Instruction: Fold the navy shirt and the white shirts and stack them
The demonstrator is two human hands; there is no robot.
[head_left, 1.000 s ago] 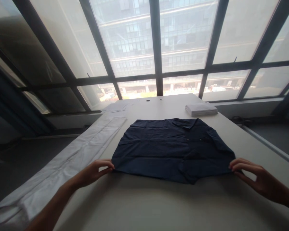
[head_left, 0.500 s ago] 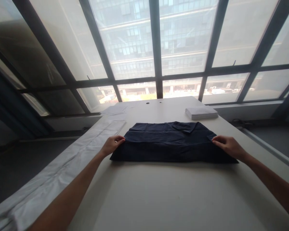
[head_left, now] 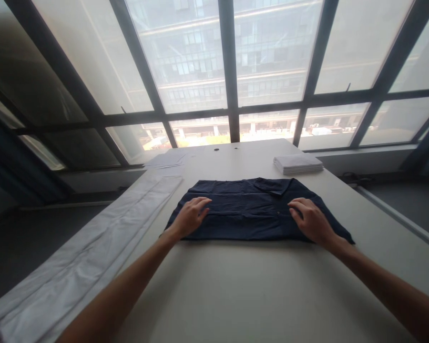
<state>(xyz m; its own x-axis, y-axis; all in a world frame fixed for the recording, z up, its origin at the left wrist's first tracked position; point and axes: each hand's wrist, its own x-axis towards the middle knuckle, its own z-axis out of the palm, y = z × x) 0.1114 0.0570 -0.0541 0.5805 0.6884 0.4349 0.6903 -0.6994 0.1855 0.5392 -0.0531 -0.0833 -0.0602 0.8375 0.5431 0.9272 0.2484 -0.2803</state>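
A dark navy cloth garment (head_left: 243, 205) lies folded and spread wide across the white table (head_left: 250, 290). A smaller flap of the same fabric sticks out at its far right. Over the left part of the cloth is my left hand (head_left: 190, 216), fingers apart with nothing in them. My right hand (head_left: 311, 220) is over the right part, thumb and fingers parted and holding nothing. Whether the fingertips touch the fabric I cannot tell.
Along the table's left side runs a long white cloth (head_left: 89, 247). White sheets (head_left: 166, 159) lie beyond it at the far left. A folded white stack (head_left: 297, 163) sits at the back right. Large windows (head_left: 232, 71) stand behind the table.
Both hands have let go of the near fold of the navy garment and moved inward over it. The fold, held up before, now lies flatter.
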